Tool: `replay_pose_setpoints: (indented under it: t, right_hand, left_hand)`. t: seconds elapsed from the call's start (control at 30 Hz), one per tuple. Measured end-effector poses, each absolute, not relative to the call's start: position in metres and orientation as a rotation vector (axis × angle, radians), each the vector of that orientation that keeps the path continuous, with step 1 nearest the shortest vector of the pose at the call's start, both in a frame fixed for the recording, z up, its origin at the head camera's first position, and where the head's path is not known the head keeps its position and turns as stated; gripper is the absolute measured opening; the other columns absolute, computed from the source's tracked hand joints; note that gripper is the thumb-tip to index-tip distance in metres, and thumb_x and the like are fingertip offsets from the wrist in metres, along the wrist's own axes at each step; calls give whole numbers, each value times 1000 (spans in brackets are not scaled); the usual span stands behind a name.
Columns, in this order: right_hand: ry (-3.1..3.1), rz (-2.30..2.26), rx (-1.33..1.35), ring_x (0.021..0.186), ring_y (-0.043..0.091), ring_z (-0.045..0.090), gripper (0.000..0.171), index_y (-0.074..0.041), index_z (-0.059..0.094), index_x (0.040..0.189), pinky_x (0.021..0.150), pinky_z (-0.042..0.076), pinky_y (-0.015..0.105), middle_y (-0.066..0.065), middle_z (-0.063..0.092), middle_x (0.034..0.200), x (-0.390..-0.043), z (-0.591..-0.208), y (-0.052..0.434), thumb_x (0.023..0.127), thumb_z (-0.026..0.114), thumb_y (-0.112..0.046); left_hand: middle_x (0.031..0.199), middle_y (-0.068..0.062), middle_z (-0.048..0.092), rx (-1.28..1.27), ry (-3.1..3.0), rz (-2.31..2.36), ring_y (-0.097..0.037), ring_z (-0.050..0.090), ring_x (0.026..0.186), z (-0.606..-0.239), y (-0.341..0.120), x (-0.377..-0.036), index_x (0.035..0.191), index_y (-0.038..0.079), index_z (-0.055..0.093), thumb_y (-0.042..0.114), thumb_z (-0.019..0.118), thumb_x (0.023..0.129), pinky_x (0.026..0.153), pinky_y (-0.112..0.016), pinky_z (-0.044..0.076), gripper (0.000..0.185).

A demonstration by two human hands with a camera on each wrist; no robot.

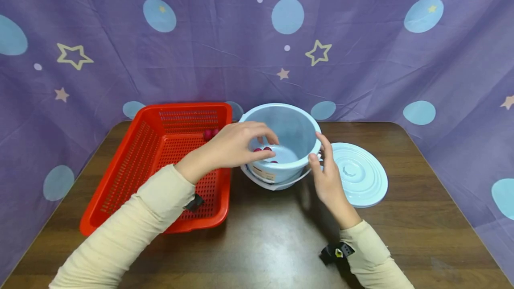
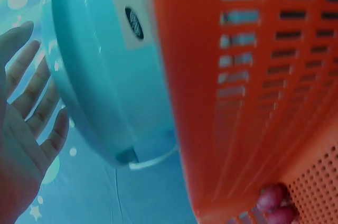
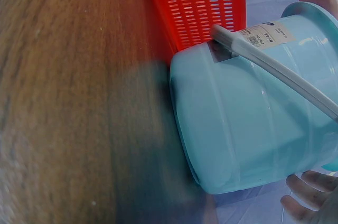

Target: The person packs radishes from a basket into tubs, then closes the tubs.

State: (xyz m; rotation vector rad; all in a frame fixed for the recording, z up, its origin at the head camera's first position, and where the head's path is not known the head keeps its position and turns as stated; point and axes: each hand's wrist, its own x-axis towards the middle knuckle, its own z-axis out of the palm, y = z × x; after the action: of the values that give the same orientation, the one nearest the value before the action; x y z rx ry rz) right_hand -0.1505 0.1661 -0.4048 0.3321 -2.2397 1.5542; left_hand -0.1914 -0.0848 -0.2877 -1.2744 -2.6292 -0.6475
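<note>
Reaching over the rim of the light blue bucket [image 1: 287,139], the left hand [image 1: 237,146] holds its fingers loosely spread above a few small red fruits [image 1: 263,150] lying on the bucket's bottom, gripping nothing. The right hand [image 1: 327,177] rests its straight fingers against the bucket's right side near the rim. The bucket stands on the brown counter [image 1: 261,235] between a red basket [image 1: 160,164], with two more red fruits at its far end, and the round blue lid [image 1: 359,173].

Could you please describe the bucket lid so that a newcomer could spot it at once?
On the brown table, look right of the pale blue bucket. The lid lies flat there beside the right hand: a pale blue disc, the only flat round thing.
</note>
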Motion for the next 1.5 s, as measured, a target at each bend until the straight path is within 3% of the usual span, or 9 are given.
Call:
replay_pose_setpoints:
  t: [0.13,0.4,0.6,0.8,1.2,1.5]
  right_hand:
    - [-2236,1547,334,113,23,51,54,-20,33,153,91,39,34,21,56,126,-151,-405,166,103,51,-17]
    - [-2256,1548,325,112,35,51,50,1,32,149,90,38,34,34,53,124,-134,-375,155,102,47,-10]
    - [-2252,1552,326,115,30,52,53,-12,32,153,91,39,36,27,55,128,-146,-396,162,103,49,-14]
    - [-2243,1548,343,115,24,54,53,-24,33,153,91,41,39,21,58,128,-152,-408,167,103,50,-19]
    - [-2241,1549,338,113,26,55,52,-24,34,153,91,42,43,22,58,127,-151,-406,167,103,50,-21]
    - [-2229,1554,346,114,25,54,52,-24,33,153,91,42,43,22,58,129,-152,-408,167,104,49,-24]
  left_hand:
    - [104,15,66,-1232,-2637,-705,-7,59,92,-281,-99,-197,108,26,72,33,77,87,75,-29,47,22]
    - [102,7,65,-1050,-2699,-774,-14,59,91,-290,-134,-219,107,23,72,29,75,90,73,-33,46,19]
    - [100,5,65,-830,-2734,-881,-15,58,90,-311,-160,-237,106,21,72,29,75,90,76,-38,46,18]
    - [105,0,67,-689,-2788,-946,-19,59,97,-329,-181,-250,108,18,71,26,73,91,89,-44,45,19]
    - [116,-11,67,-524,-2882,-931,-29,59,109,-362,-210,-275,118,11,69,21,69,94,98,-48,41,26]
    - [132,-19,57,-349,-3039,-924,-37,55,118,-379,-222,-282,128,6,61,24,63,98,100,-54,39,34]
